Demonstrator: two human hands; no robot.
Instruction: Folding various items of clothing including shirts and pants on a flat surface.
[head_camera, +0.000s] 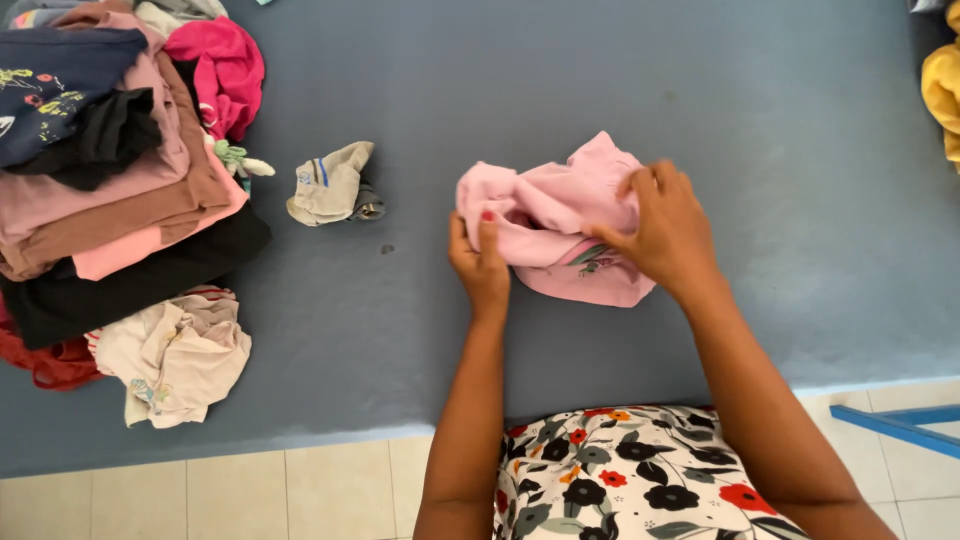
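Pink garment (560, 235): bunched into a loose mound on the blue-grey table (620, 80), a little right of centre. A small printed motif shows on its lower front. It sits close in front of you, so both arms reach it with elbows bent.

Left hand (481, 262): at the garment's 8 o'clock edge, fingers curled and pinching a fold of the pink cloth. The hold looks like an anchor that keeps that corner from sliding.

Right hand (668, 225): laid over the garment's 3 o'clock side, fingers closed down into the fabric and gathering it toward the middle. The palm hides the cloth under it, so you cannot tell how deep the grasp goes.

Garment relative to hands: between them and touching both; its bulk rises toward 12 o'clock from your left hand and spreads to 9 o'clock from your right.

Clothes pile (110, 170): stacked at the table's 9 to 10 o'clock, well apart from your hands; navy, black, brown, pale pink and magenta pieces lie on each other, roughly flattened.

Cream garment (180, 355): crumpled at the pile's 6 o'clock, near the table edge.

Small grey-beige item (335, 183): rolled up, possibly socks, alone between pile and pink garment.

Yellow cloth (942, 95): at the far 3 o'clock edge, mostly cut off.
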